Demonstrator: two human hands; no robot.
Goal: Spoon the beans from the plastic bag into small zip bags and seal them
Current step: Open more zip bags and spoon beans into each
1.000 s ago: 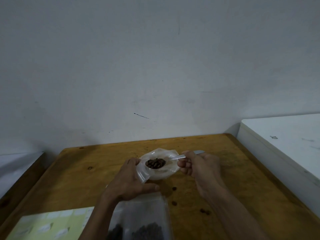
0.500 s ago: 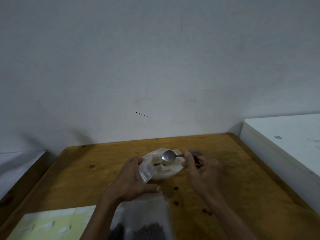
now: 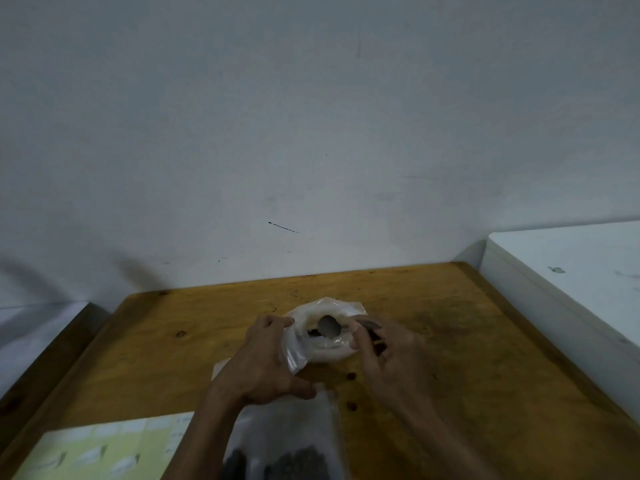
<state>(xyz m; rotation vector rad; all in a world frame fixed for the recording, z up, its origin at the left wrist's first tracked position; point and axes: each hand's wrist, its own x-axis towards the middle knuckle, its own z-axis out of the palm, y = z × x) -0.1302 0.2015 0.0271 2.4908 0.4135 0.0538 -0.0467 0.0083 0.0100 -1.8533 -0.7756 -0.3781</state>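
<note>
Your left hand (image 3: 266, 362) grips the rim of the plastic bag (image 3: 322, 348) on the wooden worktop (image 3: 467, 341), while your right hand (image 3: 384, 355) pinches the spoon (image 3: 330, 326), its bowl above the bag's mouth. Loose beans (image 3: 351, 376) lie just beside it, zip bags (image 3: 291, 441) nearer you.

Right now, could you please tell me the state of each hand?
Left hand: grips the edge of the plastic bag, holding its mouth open.
Right hand: pinches the spoon, bowl over the bag's opening.
</note>
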